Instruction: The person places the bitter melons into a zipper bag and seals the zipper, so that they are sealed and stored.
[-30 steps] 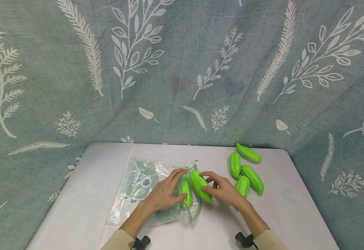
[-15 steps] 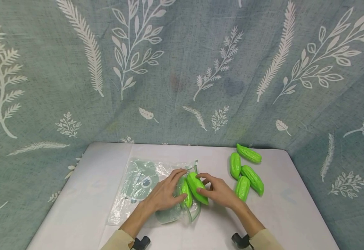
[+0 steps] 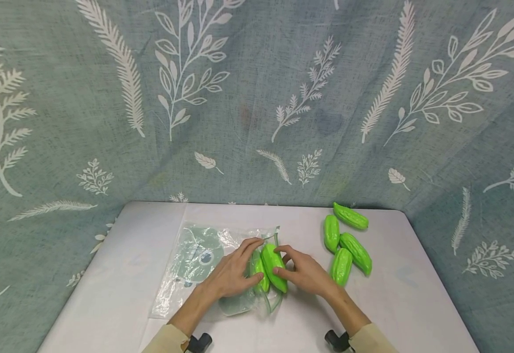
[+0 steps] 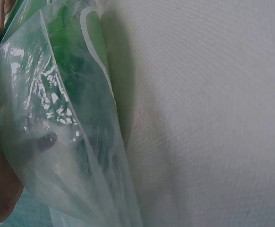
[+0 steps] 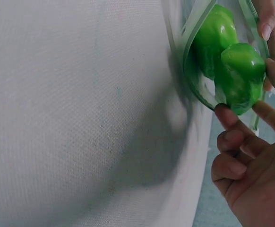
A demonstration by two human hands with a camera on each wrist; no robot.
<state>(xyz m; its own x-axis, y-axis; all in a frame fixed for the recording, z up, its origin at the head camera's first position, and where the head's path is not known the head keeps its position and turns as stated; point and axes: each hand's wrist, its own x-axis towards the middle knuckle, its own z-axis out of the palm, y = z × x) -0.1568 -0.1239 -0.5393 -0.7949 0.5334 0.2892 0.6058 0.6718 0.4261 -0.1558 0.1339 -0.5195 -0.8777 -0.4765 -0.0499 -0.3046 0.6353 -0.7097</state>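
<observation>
A clear zip-top plastic bag [image 3: 234, 238] with a green printed figure lies flat left of centre, its mouth facing right. At that mouth my left hand [image 3: 232, 274] grips the plastic, fingers on the far side and thumb near. One bright green bitter melon [image 3: 260, 275] lies inside. My right hand [image 3: 306, 272] holds a second bitter melon [image 5: 241, 73] by its side with thumb and fingertips. In the right wrist view this melon's end is within the bag's open green-edged rim, against the first melon. The left wrist view shows mostly crinkled plastic.
Several more green bitter melons [image 3: 355, 252] lie grouped on the right of the white table [image 3: 393, 304], toward the back. A patterned grey-green curtain [image 3: 248, 122] rises behind the table's far edge and at both sides.
My right hand has moved left with the held bitter melon, bringing it from beside the bag's mouth into it, against the other melon. The left hand stays in place.
</observation>
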